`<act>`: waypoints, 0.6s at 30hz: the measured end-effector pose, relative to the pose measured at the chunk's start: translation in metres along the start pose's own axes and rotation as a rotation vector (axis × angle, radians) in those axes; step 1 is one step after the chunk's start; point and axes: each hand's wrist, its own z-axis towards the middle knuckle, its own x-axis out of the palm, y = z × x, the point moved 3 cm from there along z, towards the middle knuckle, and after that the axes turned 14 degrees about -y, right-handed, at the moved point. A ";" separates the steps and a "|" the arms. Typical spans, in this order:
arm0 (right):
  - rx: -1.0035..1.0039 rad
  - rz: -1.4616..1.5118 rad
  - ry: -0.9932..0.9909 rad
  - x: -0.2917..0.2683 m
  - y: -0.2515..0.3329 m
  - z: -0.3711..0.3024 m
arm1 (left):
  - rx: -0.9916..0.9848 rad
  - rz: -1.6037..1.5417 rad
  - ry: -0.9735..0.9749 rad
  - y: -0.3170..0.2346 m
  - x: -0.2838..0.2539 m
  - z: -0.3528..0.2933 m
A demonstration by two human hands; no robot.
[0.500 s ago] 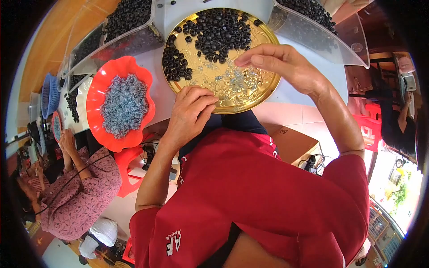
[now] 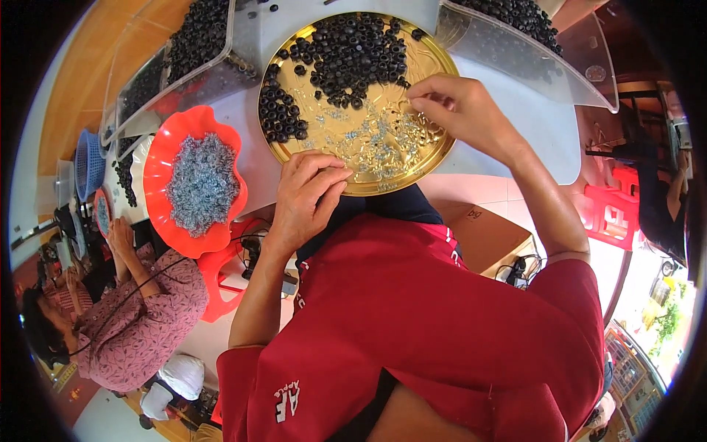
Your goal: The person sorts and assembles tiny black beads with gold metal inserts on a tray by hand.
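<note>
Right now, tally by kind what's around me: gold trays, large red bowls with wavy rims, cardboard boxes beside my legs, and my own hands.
Gold tray: 1
Large red bowl: 1
Cardboard box: 1
Hands: 2, the left hand and the right hand
Total: 5

A small-parts workshop is indicated by clear bins of black rings flanking the golden tray and a co-worker seen to its left.
</note>
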 end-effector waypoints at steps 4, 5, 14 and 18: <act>-0.261 -0.106 -0.031 0.027 0.009 0.013 | 0.006 0.005 0.022 -0.001 0.000 0.003; -0.314 -0.141 -0.044 0.033 0.012 0.015 | -0.002 0.006 0.032 -0.001 0.000 0.004; -0.391 -0.299 0.100 0.050 0.017 0.028 | -0.031 -0.047 0.032 -0.003 -0.005 0.007; -0.407 -0.307 0.127 0.047 0.025 0.030 | -0.229 -0.164 -0.085 -0.007 -0.008 0.011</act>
